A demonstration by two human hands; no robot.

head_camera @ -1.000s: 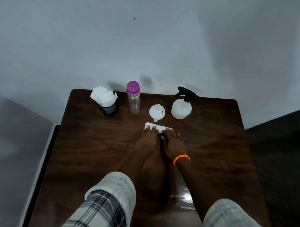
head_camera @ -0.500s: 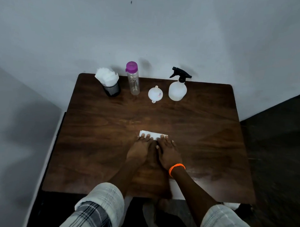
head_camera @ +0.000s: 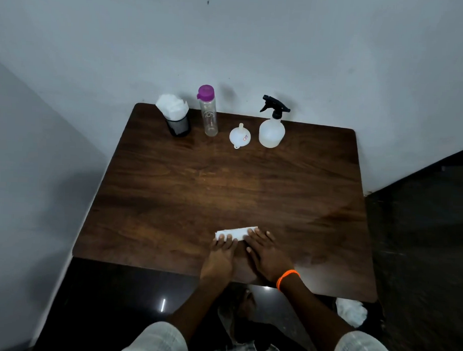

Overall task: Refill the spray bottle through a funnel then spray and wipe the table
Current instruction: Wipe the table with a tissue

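Near edge of folded white tissue [head_camera: 235,233] hidden under fingers [head_camera: 228,238]. Funnel [head_camera: 239,136] sticker print too small to read. Both sleeves cut off by bottom edge. White crumpled thing [head_camera: 351,312] below table [head_camera: 171,199] partly hidden.

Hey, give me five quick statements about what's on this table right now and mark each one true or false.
1. Both hands, left hand and right hand, press flat on the folded tissue. True.
2. The funnel sits in the spray bottle. False: it stands on the table beside the bottle, spout up.
3. The water bottle has a purple cap. True.
4. The spray bottle lies on its side. False: it stands upright.
5. The tissue holder is at the table's near edge. False: it is at the far left corner.
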